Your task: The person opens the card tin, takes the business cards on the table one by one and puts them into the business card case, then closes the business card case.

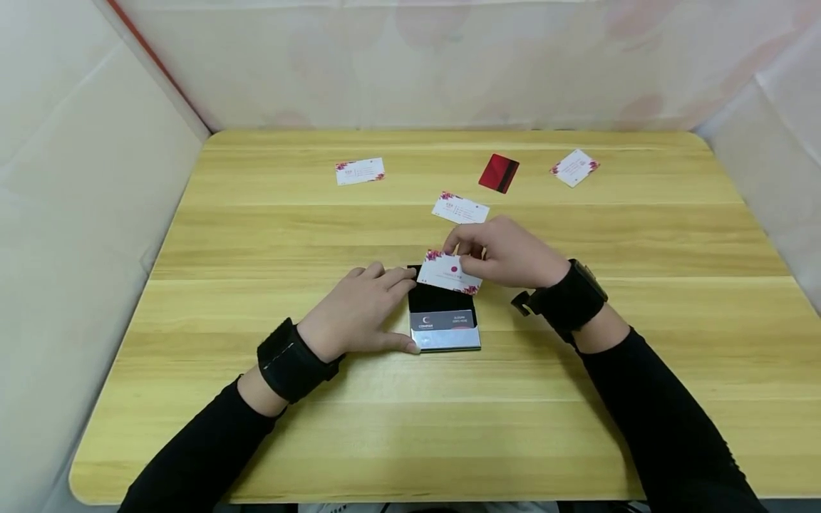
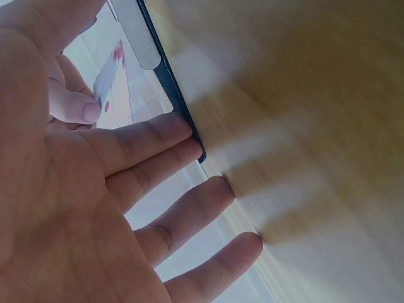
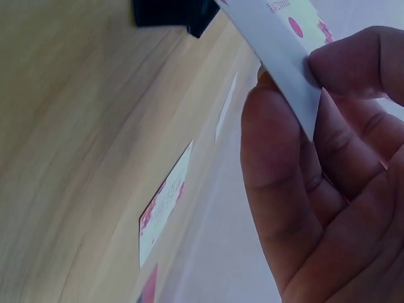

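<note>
An unfolded black card case [image 1: 442,301] lies at the middle of the table. Its lower half has a silvery pocket with a grey card [image 1: 442,320] showing above it. My left hand [image 1: 359,310] touches the case's left side, thumb at the near corner and fingertips at the far corner, with fingers spread and nearly straight. My right hand [image 1: 507,251] pinches a white business card [image 1: 442,271] with pink flower corners between thumb and fingers. That card hangs over the case's far half, tilted; in the right wrist view the card [image 3: 278,50] is seen clear of the tabletop.
Beyond my right hand lies another white flowered card [image 1: 460,208]. Farther back are a white card [image 1: 360,172] at left, a red card [image 1: 498,173] with a black stripe, and a white card [image 1: 574,167] at right. Cloth walls [image 1: 449,64] border the wooden table [image 1: 256,228].
</note>
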`<action>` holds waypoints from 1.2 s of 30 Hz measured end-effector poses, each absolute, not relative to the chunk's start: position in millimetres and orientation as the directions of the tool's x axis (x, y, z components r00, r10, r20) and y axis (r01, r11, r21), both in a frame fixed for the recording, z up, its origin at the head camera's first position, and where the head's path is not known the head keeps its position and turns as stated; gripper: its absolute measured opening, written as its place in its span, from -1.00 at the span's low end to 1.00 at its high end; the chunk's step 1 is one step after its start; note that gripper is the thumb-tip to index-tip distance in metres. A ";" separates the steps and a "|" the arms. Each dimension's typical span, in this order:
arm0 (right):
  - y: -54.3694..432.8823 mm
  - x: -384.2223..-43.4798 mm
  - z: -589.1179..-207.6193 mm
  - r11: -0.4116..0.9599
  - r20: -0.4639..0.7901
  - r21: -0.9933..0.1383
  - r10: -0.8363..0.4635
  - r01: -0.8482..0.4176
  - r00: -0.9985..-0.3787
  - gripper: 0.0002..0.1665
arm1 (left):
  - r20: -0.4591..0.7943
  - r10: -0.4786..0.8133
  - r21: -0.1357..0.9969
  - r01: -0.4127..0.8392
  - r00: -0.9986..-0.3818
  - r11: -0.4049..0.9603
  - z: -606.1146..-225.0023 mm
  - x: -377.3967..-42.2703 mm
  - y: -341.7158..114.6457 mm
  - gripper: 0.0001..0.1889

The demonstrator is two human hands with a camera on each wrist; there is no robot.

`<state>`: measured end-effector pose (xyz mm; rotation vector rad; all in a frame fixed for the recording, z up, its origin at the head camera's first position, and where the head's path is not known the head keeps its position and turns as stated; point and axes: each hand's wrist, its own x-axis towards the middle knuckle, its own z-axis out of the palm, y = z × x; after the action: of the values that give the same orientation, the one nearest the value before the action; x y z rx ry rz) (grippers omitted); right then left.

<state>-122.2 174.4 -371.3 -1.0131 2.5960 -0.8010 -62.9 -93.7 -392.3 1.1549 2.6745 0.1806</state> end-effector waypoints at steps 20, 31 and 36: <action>165.3 -116.1 -370.3 0.552 -0.043 -0.607 -0.741 -0.572 -0.670 -0.71 | -0.138 0.734 0.202 0.706 -0.665 0.678 -391.5 -62.4 -94.6 0.08; 157.8 -112.2 -371.0 0.569 -0.110 -0.590 -0.759 -0.573 -0.641 -0.73 | -0.136 0.734 0.200 0.707 -0.666 0.678 -392.4 -63.0 -95.4 0.09; 155.3 -109.3 -372.9 0.568 -0.125 -0.611 -0.757 -0.551 -0.641 -0.74 | -0.136 0.737 0.198 0.710 -0.662 0.675 -393.0 -63.3 -95.5 0.10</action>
<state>-109.3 155.3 -372.9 -1.0626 2.4292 -0.7592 -63.3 -95.5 -393.0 1.1741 2.6838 0.1885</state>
